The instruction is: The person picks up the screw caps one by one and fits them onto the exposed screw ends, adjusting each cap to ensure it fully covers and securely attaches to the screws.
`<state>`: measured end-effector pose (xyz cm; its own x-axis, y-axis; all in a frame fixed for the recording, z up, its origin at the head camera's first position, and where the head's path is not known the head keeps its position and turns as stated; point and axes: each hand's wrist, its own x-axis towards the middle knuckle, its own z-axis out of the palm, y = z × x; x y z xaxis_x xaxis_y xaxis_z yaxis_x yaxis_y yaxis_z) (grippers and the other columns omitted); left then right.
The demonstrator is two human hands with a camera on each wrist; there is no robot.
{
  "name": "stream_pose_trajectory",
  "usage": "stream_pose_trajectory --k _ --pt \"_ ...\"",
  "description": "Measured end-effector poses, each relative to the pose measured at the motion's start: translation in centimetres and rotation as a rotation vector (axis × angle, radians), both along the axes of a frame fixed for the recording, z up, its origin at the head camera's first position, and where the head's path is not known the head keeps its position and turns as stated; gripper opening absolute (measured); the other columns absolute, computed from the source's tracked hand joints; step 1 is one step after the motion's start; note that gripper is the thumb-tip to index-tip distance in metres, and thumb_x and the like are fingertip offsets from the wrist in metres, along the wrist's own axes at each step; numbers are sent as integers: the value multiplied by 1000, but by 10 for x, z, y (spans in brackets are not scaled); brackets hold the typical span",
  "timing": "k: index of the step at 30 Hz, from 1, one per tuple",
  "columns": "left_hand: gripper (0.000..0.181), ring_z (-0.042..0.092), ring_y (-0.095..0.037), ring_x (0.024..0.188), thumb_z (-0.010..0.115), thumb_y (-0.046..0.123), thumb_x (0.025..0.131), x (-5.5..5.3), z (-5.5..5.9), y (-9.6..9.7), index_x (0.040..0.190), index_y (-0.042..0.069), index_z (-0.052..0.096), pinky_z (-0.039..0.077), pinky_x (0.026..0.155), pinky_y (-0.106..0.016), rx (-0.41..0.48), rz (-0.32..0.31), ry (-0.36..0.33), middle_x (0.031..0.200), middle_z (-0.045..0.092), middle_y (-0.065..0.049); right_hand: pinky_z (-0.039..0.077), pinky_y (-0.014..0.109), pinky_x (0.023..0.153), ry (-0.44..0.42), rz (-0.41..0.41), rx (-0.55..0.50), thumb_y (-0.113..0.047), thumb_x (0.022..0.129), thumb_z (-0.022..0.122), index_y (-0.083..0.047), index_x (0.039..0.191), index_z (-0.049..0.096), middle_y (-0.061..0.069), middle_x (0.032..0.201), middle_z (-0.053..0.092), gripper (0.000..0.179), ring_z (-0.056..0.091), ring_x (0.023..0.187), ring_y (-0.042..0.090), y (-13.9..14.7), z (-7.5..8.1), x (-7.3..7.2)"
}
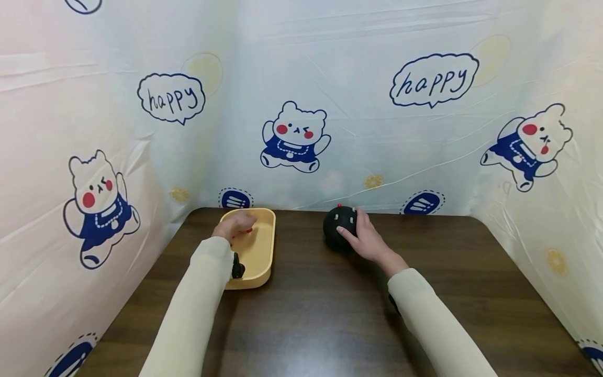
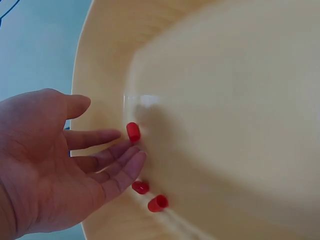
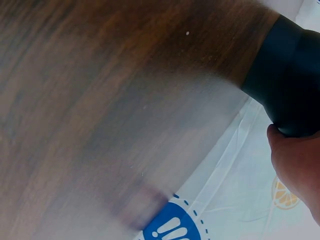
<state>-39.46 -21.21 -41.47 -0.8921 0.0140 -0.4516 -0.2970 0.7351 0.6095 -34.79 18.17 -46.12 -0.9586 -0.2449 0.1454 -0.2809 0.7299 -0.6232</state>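
One Ball (image 1: 339,238) in Hand, Three Red Caps (image 2: 133,131) in a Tray (image 1: 272,235)

One big pale cloth (image 1: 367,47) hangs behind, with three bears and two "happy" bubbles on it. In front is one brown bench (image 1: 301,324). Two cream sleeves (image 1: 440,322) reach out over it, one on each side.

There is one yellow tray, on the left part of the bench. It has round corners and low walls.

There is one ball, to the right of the tray and well apart from it, near the back of the bench. It is black and round, with little pale pegs (image 1: 351,220) on it and one red tip (image 1: 339,205) on top.

There are two hands. The right hand (image 1: 369,241) has its grip round the right side of the ball, with the thumb on the front. The left hand (image 2: 45,160) is over the back of the tray, palm showing in its wrist view. Its grip is loose, with long fingers and the thumb spread away.

The three caps are small, shiny tubes, and one shows its hollow end. They lie by the tray's wall, just beside the left fingertips. I can't tell if they touch.
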Motion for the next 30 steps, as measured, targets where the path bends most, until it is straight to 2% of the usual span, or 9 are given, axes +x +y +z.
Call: stream_pose_trajectory --k 3,6,14,18,22,25,30 --pt "34 56 -30 99 39 36 107 -1 -1 -2 103 6 56 48 91 -48 -15 32 -3 102 56 -13 32 59 117 4 -2 0 -66 100 48 -1 161 4 26 162 20 99 37 143 42 0 0 -1" --pt "34 54 -26 86 39 36 107 -5 -4 -4 87 10 51 46 83 -41 -11 41 -4 88 53 -7 31 59 117 6 -4 -1 -65 100 48 -2 161 3 26 162 19 98 36 144 42 -1 0 -1" --pt "30 59 -26 89 44 25 104 -14 -13 -4 112 -1 57 50 93 -40 61 45 -21 95 61 -10 31 59 117 -10 -9 2 -65 100 48 -1 161 3 26 163 17 99 35 145 42 -3 -1 1" --pt "24 57 -22 80 46 14 97 -15 -14 -2 107 -2 60 49 82 -35 67 39 -23 90 61 -9 31 59 117 -10 -7 0 -66 100 47 -1 161 3 26 164 17 100 35 145 42 -3 -2 1" --pt "22 53 -18 70 48 11 94 -19 -16 1 105 -2 63 43 69 -29 49 18 -17 86 59 -8 32 59 117 20 -5 -9 -63 101 49 1 160 7 27 161 21 97 38 142 41 -3 -2 1" --pt "23 51 -19 68 55 14 94 -24 -20 5 104 -2 67 39 62 -26 -6 -6 -7 81 57 -7 33 59 116 28 -6 -14 -62 101 51 1 160 9 26 160 23 95 39 141 41 -2 -1 0" --pt "20 51 -20 65 67 12 90 -25 -19 13 101 -3 73 37 54 -23 -76 -45 25 72 55 -5 32 59 116 27 -7 -13 -60 101 51 0 160 8 27 160 22 94 38 142 41 -2 -2 0"
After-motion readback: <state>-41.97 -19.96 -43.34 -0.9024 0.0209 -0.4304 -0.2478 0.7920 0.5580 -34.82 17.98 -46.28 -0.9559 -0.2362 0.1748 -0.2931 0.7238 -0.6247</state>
